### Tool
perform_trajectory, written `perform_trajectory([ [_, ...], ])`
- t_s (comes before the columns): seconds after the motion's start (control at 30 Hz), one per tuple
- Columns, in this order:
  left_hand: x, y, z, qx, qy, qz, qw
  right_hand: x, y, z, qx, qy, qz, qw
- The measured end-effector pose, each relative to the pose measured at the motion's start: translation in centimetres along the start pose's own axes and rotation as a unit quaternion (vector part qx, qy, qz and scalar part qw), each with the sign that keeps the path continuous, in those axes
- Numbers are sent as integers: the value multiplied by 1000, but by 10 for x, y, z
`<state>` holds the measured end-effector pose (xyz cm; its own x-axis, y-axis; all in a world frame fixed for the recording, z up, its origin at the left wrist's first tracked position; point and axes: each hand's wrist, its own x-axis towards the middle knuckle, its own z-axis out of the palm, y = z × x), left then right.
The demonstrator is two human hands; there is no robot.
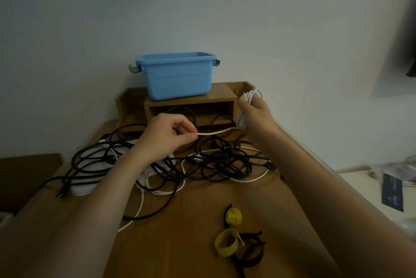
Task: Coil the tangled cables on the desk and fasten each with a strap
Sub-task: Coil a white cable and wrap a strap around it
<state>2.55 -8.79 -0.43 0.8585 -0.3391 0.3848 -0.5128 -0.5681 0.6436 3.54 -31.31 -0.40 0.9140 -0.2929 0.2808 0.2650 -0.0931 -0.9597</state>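
Note:
My right hand (256, 111) is raised above the desk, shut on a coil of white cable (244, 106) that loops over its fingers. The free end of that white cable (216, 132) runs left to my left hand (166, 133), which pinches it between thumb and fingers. Below both hands lies a tangle of black cables (213, 160) mixed with other white cable (144, 201) on the wooden desk (180, 244). Two yellow straps (227, 241) and some black straps (249, 253) lie near the desk's front.
A blue plastic bin (177, 75) stands on a wooden shelf unit (191, 102) at the back of the desk, against the wall. A white block (81, 188) sits under the cables at the left. A side surface with papers (391, 194) is at the right.

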Motion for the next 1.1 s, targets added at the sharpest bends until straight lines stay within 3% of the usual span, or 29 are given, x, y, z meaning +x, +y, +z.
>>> perform_trajectory([
  [0.17, 0, -4, 4, 115, 14, 6, 993, 2, 12, -3, -120, -19, -95, 988],
  [0.3, 1, -1, 9, 144, -46, 21, 988, 1, 16, 1, -256, -135, -178, 941],
  [0.37, 2, 0, 6, 107, -69, 18, 992, -1, 17, 3, -283, -206, -167, 922],
  [0.47, 2, -2, 1, 29, -57, -1, 998, -9, 14, 5, -247, -299, -108, 915],
  [0.63, 4, -7, -2, -49, 9, -47, 998, -23, 6, 7, -147, -362, -50, 919],
  [0.73, 5, -7, 0, -73, 34, -52, 995, -22, 2, 4, -140, -408, -14, 902],
  [0.8, 4, -4, 1, -98, 43, -33, 994, -20, 1, 0, -64, -465, 29, 882],
  [0.87, 4, -1, -2, -124, 18, -11, 992, -17, -1, -3, 46, -505, 77, 858],
  [1.0, 1, 2, 1, -115, -120, 58, 984, -17, -6, -1, 176, -533, 122, 818],
  [1.1, 1, 5, 5, -125, -74, 48, 988, -19, -7, -1, 159, -516, 109, 834],
])
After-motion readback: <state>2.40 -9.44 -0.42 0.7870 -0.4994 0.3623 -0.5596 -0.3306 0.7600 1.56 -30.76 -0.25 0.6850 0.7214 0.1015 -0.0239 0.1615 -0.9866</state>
